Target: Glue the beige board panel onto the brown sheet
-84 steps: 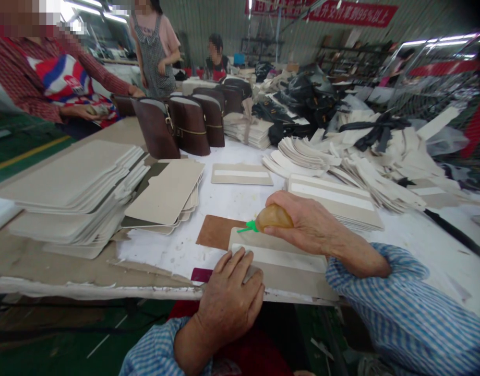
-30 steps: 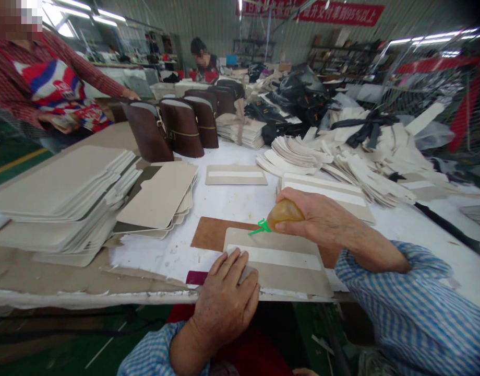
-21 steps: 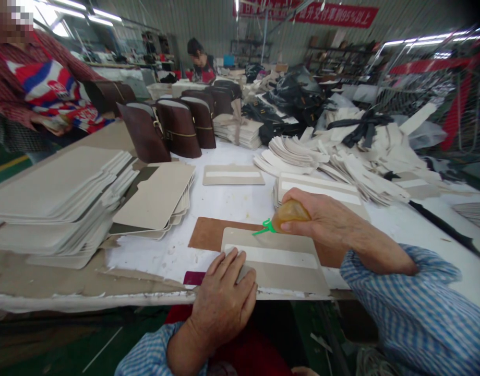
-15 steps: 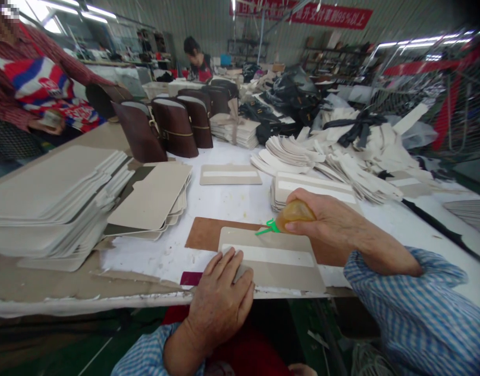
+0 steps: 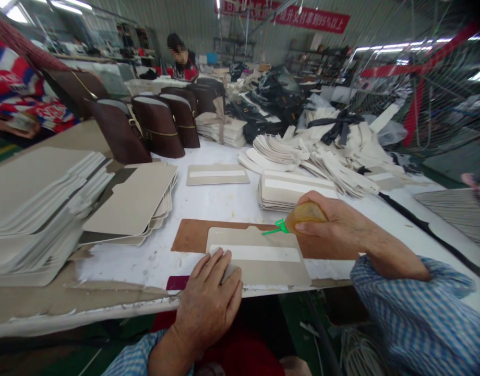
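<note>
**Nozzle down at the panel's far edge**

The squeeze bottle (image 5: 304, 215) is clenched in my right hand (image 5: 337, 227), its green nozzle (image 5: 274, 228) tipped onto the far edge of the grey panel (image 5: 263, 266). That panel sits at the near edge of the white surface (image 5: 224, 201). My left hand (image 5: 208, 300) lies flat and open on the panel's near-left corner, pinning it. My call: squeeze lightly, tip low, panel held firm. The bottle shows amber fluid inside. Under the panel lies a brown sheet (image 5: 189, 237). Beyond it stand brown bags (image 5: 157, 125), contents hidden.

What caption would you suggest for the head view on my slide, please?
Left hand presses a grey panel while the right hand holds an amber squeeze bottle at its edge.
</note>
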### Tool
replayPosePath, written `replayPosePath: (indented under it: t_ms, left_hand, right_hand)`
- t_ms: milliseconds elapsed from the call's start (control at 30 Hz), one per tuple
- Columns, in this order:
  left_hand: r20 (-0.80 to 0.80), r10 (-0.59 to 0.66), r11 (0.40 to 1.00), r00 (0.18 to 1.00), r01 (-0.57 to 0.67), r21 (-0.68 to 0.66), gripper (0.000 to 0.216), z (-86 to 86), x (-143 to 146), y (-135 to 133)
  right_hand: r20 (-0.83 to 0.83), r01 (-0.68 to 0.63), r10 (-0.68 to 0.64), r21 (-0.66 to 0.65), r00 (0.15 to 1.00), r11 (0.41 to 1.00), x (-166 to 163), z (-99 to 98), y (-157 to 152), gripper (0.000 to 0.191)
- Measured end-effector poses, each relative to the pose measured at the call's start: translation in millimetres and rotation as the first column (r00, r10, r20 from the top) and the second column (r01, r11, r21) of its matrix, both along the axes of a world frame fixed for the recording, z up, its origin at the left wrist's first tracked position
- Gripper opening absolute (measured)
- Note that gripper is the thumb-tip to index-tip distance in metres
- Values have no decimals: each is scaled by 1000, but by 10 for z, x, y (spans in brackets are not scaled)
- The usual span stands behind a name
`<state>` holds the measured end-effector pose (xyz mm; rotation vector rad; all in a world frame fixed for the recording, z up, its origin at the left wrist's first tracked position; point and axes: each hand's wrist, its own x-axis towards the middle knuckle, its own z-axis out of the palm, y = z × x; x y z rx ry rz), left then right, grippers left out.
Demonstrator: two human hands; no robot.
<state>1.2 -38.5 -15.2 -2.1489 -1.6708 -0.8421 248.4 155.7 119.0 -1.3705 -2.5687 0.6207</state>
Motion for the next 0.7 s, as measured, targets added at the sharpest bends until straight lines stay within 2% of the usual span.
replayPosePath:
  t_ms: [300, 700]
  left_hand:
    - [8, -13, 1000, 1000, 13, 2, 23, -3, -4, 4]
    - [4, -11, 1000, 1000, 11, -2, 24, -29, -17, 2]
  right_hand:
    - [-8, 139, -139, -28, 990, 990, 295, -6, -40, 39]
    - [-86, 253, -261, -95, 962, 963, 758, -177, -58, 49]
